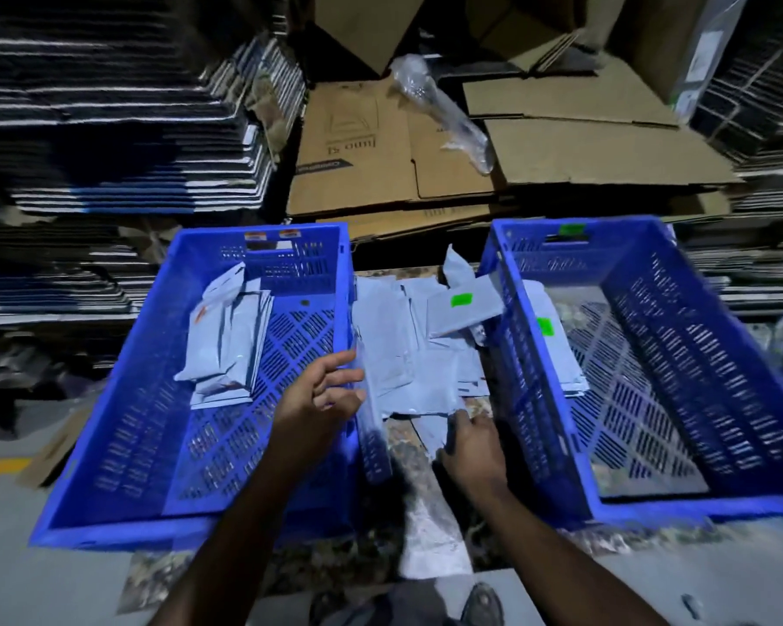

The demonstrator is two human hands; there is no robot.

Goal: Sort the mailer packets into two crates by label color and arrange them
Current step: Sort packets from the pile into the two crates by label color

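Two blue plastic crates stand side by side. The left crate (109,445) holds a stack of grey mailer packets (227,336), one showing an orange label. The right crate (751,363) holds a grey packet with a green label (545,327) against its left wall. Between the crates lies a loose pile of grey packets (394,336), one with a green label (462,305) on top. My left hand (322,395) pinches the edge of a pile packet at the left crate's right wall. My right hand (471,440) grips the near edge of another packet in the pile.
Flattened cardboard boxes (426,151) lie behind the crates with a crumpled clear plastic wrap (444,106) on top. Stacks of folded dark sheets (109,128) rise at left and right. The crates rest on a speckled surface (426,535); my shoes (484,607) show below.
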